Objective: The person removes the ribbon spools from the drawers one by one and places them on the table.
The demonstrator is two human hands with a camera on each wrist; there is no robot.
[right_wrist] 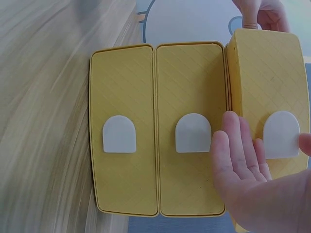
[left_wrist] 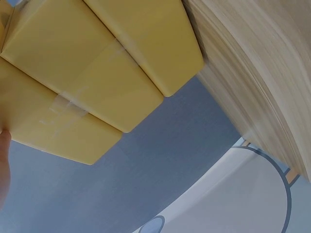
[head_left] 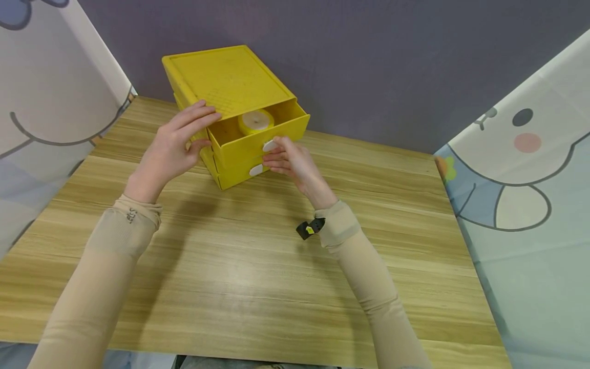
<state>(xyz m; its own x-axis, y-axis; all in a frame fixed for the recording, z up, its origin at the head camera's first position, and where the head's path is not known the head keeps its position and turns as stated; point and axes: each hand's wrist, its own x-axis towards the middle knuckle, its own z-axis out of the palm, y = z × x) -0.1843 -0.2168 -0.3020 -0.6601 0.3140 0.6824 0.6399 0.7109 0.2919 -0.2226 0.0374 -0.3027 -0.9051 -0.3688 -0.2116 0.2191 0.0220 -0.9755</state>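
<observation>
A yellow drawer cabinet [head_left: 230,77] with three drawers stands at the back of the table. Its top drawer [head_left: 267,141] is pulled partway out, and inside lies a round yellow thing with a pale, flat top [head_left: 256,120]. My right hand [head_left: 295,164] pinches that drawer's white handle [right_wrist: 281,135], thumb on one side and fingers on the other. The two lower drawers, with white handles of their own [right_wrist: 193,133], are closed. At the cabinet's front left corner, my left hand [head_left: 172,138] rests its extended fingers on the top, thumb near the side.
The wooden table [head_left: 258,266] stretches in front of the cabinet and to its right. A dark grey wall panel [head_left: 392,66] rises directly behind. Cartoon-printed curtains [head_left: 516,184] hang along both sides. A black strap [head_left: 310,228] sticks out from my right wrist.
</observation>
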